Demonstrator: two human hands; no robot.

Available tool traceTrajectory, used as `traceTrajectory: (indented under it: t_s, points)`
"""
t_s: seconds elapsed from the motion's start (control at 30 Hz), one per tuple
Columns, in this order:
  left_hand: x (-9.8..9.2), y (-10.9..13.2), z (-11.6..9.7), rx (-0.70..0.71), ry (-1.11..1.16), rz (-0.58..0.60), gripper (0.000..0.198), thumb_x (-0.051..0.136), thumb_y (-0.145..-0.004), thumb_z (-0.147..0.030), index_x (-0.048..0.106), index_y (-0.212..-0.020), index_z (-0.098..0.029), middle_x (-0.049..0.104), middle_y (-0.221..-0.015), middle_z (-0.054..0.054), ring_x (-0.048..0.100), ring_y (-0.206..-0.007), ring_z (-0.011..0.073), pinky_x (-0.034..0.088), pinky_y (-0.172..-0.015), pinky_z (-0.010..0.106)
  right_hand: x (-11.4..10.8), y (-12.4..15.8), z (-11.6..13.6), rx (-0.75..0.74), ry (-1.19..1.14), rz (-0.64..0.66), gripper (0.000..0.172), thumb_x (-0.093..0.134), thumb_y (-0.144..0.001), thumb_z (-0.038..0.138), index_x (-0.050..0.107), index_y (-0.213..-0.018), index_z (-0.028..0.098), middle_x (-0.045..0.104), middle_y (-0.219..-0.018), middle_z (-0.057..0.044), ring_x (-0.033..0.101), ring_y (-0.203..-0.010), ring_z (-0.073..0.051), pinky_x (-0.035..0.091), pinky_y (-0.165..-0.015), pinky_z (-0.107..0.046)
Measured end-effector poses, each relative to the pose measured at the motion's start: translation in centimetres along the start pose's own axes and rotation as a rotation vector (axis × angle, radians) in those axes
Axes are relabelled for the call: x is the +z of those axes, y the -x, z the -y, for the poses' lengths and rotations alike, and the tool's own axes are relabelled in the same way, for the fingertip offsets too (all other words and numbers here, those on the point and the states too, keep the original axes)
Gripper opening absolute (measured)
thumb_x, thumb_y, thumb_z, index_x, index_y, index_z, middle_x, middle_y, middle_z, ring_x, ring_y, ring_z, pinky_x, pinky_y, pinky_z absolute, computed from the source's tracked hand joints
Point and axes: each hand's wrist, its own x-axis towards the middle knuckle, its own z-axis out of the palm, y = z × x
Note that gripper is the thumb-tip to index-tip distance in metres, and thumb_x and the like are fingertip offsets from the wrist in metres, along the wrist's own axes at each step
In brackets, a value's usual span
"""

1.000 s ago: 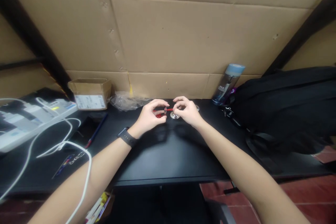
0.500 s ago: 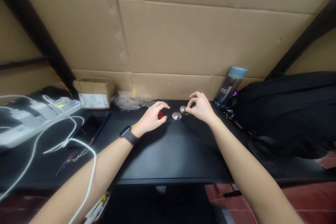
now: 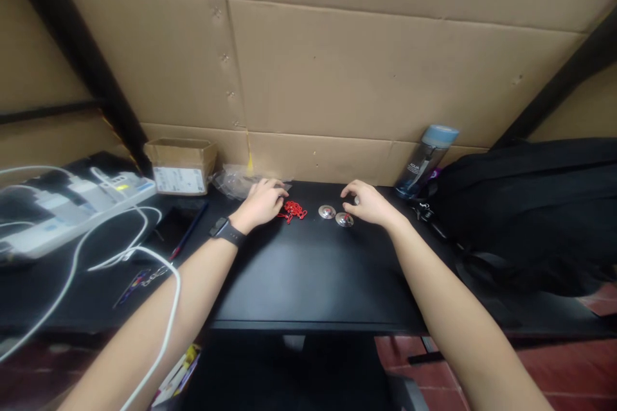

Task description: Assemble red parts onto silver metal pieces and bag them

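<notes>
here, a tangle of red cord (image 3: 293, 209) lies on the black tabletop (image 3: 313, 276), close to the back edge and around the middle of its length. the left hand (image 3: 264, 201) is at the cord's left end, fingers bent downward; whether they pinch or touch it, i cannot tell. right of the cord, 2 shiny metal discs (image 3: 326, 214) lie side by side, a bit of red at their centres. just beside them is the right hand (image 3: 369, 202), thumb and forefinger spread apart. along the left part of the back edge stands a small cardboard box (image 3: 207, 155), open at the top; its inside is hidden, and the print on its white label (image 3: 179, 180) is too small to read. a crumpled clear plastic bag (image 3: 234, 181) lies next to it. toward the back right corner, a bottle (image 3: 415, 170) with a blue lid (image 3: 440, 135) reads "aqua", the finer lines below illegible.
</notes>
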Motion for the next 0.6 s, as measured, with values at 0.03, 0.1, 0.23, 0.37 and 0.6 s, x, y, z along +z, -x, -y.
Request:
traceTrajectory:
  t_s: [0.03, 0.1, 0.23, 0.37, 0.6]
  points:
    - [0.2, 0.1, 0.3, -0.012, -0.031, -0.016, 0.031, 0.051, -0.092, -0.025, 0.077, -0.108, -0.025, 0.063, -0.134, 0.011, 0.052, -0.128, 0.0354, 0.043, -0.106, 0.059, 0.1, 0.0, -0.1, -0.006, -0.003, -0.010, 0.021, 0.070, -0.079, 0.023, 0.071, -0.099, 0.021, 0.066, -0.108, -0.007, 0.065, -0.097, -0.022, 0.051, -0.087, -0.034]
    - [0.6, 0.2, 0.6, -0.025, -0.058, -0.041, 0.032, 0.051, -0.094, -0.030, 0.077, -0.111, -0.027, 0.058, -0.144, 0.011, 0.043, -0.136, 0.0388, 0.038, -0.108, 0.065, 0.3, -0.1, -0.1, -0.020, -0.012, -0.006, 0.022, 0.069, -0.079, 0.022, 0.070, -0.101, 0.021, 0.066, -0.109, -0.007, 0.065, -0.097, -0.022, 0.051, -0.087, -0.035]
    - [1.0, 0.3, 0.7, -0.029, -0.009, -0.037, 0.034, 0.052, -0.095, -0.037, 0.074, -0.120, -0.030, 0.052, -0.152, 0.010, 0.036, -0.142, 0.0418, 0.029, -0.111, 0.071, 0.8, 0.0, 0.1, -0.052, -0.039, 0.006, 0.021, 0.068, -0.080, 0.019, 0.071, -0.101, 0.021, 0.067, -0.109, -0.007, 0.066, -0.098, -0.022, 0.051, -0.089, -0.035]
    - [1.4, 0.2, 0.9, -0.038, 0.013, -0.023, 0.039, 0.052, -0.095, -0.038, 0.068, -0.130, -0.032, 0.053, -0.152, 0.009, 0.037, -0.143, 0.0425, 0.027, -0.111, 0.071, 0.9, 0.0, 0.5, -0.077, -0.059, 0.054, 0.019, 0.068, -0.080, 0.020, 0.072, -0.099, 0.021, 0.069, -0.107, -0.008, 0.067, -0.099, -0.023, 0.051, -0.089, -0.035]
    - [0.9, 0.0, 0.6, -0.052, -0.006, -0.098, 0.048, 0.050, -0.097, -0.037, 0.056, -0.143, -0.027, 0.057, -0.149, 0.012, 0.038, -0.144, 0.0381, 0.026, -0.114, 0.067, 0.9, 0.0, 0.8, -0.067, -0.051, 0.058, 0.019, 0.067, -0.081, 0.021, 0.073, -0.099, 0.021, 0.071, -0.108, -0.008, 0.067, -0.100, -0.023, 0.050, -0.088, -0.034]
